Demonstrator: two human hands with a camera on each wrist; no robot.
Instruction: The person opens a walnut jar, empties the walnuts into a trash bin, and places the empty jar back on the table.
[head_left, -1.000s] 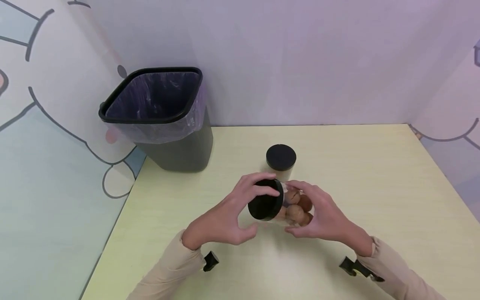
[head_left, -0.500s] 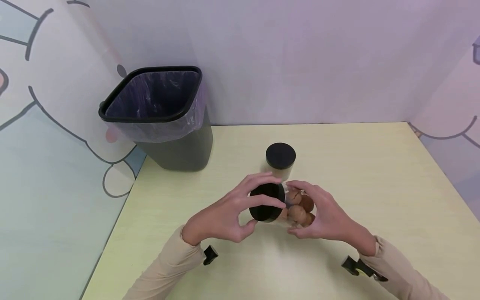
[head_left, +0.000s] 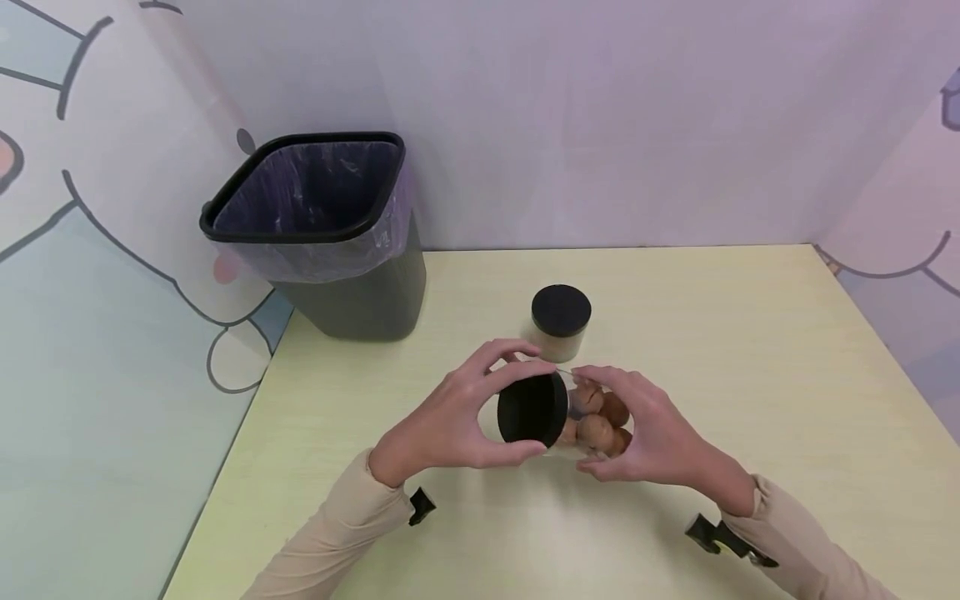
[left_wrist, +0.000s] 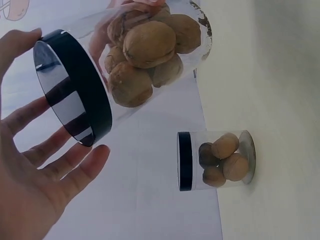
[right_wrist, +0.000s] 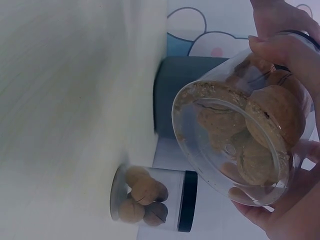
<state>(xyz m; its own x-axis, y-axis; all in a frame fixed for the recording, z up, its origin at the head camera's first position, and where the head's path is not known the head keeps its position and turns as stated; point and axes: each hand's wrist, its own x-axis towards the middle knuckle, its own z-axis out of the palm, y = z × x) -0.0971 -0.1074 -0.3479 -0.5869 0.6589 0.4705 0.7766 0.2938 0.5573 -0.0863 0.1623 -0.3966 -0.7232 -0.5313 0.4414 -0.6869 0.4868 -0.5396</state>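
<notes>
A clear jar (right_wrist: pixel 200 160) with a black lid (head_left: pixel 531 408) is held tilted above the table, its lid end toward the left. Several walnuts (head_left: pixel 595 432) lie inside it, with fine brown crumbs around its base in the right wrist view. My right hand (head_left: pixel 648 429) grips the jar's body near the base, thumb below and fingers above. Around the lid curve the fingers of my left hand (head_left: pixel 465 412); its thumb touches the rim (left_wrist: pixel 82 85) in the left wrist view, and other fingertips sit close to the opposite edge.
A second black-lidded clear jar (head_left: pixel 560 329) with several walnuts stands upright on the table (head_left: pixel 712 333), just beyond my hands. At the back left is a grey bin (head_left: pixel 360 308) with a liner over its rim. A wall runs behind the table.
My left thumb has moved right along the lid's lower edge, while the index finger has shifted from across its face to its upper edge. The right hand keeps its grip on the jar.
</notes>
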